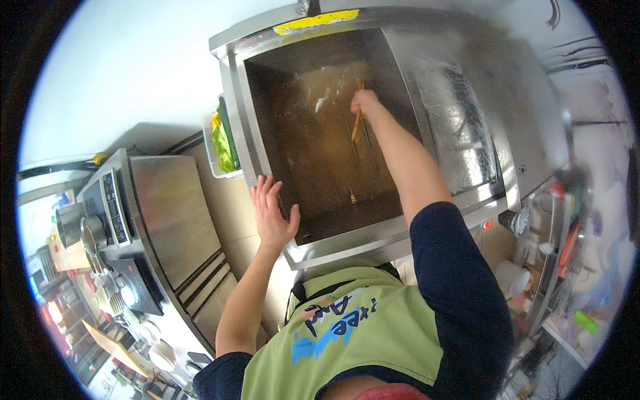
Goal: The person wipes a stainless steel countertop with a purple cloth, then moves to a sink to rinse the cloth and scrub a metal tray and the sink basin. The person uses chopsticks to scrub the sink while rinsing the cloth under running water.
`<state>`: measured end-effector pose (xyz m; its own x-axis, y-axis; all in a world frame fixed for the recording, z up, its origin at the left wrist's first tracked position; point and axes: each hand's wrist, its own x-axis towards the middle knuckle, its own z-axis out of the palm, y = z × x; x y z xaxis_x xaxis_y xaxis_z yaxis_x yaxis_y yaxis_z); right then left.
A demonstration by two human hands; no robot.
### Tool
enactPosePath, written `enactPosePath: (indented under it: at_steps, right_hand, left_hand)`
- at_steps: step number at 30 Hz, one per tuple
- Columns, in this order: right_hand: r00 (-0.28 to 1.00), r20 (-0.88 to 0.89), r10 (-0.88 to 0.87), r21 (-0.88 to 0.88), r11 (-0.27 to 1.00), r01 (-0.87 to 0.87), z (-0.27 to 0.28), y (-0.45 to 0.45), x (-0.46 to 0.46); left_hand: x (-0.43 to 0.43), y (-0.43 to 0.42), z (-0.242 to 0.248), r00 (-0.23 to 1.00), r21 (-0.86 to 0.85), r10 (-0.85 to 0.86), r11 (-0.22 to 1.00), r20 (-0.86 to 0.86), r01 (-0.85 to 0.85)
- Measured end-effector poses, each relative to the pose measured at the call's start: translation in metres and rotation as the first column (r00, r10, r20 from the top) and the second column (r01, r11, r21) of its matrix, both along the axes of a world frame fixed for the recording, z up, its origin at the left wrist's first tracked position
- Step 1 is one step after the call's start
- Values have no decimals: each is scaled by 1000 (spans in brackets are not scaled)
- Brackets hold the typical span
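Note:
Before me is a deep rectangular stainless steel basin [232,100], with brownish, shiny liquid [320,120] over its floor. My right hand [365,101] reaches down into it and grips a long, thin brown stick [357,129], which looks wooden. The stick's lower end slants toward me, apparently at the liquid. Resting on the basin's left rim near the front corner is my left hand [274,212], palm down, fingers spread and holding nothing. A small pale ribbed piece [353,198] shows near the basin's front side; I cannot tell what it is.
A plastic container [215,165] with leafy greens and a dark green vegetable stands left of the basin. Beyond it, a steel counter [170,195] carries pots [92,232], a cooktop [131,287] and stacked bowls [162,354]. At right lies a shiny film-like covered section [457,125].

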<state>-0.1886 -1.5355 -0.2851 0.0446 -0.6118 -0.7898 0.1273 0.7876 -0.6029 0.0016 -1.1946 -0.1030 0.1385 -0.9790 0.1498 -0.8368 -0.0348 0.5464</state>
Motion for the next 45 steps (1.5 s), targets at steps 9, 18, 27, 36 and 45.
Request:
enactPosePath:
  at_steps: [9, 18, 27, 36, 45]
  right_hand:
    - [863, -377, 335, -92, 914, -395, -115, -56, 75]
    - [-126, -937, 327, 152, 55, -987, -6, 42, 131]
    - [-350, -803, 482, 273, -225, -935, 7, 70, 205]
    - [-75, -775, 628, 152, 69, -986, 68, 141, 151]
    - [-536, -689, 488, 312, -467, -827, 110, 205, 80]
  left_hand:
    - [1, -1, 3, 999, 29, 15, 999, -37, -14]
    - [0, 0, 7, 999, 33, 11, 999, -32, -10]
    - [0, 0, 7, 1000, 20, 12, 1000, -28, -11]
    - [0, 1, 6, 999, 0, 16, 1000, -28, -16]
    - [1, 4, 1, 1000, -58, 6, 998, -13, -6]
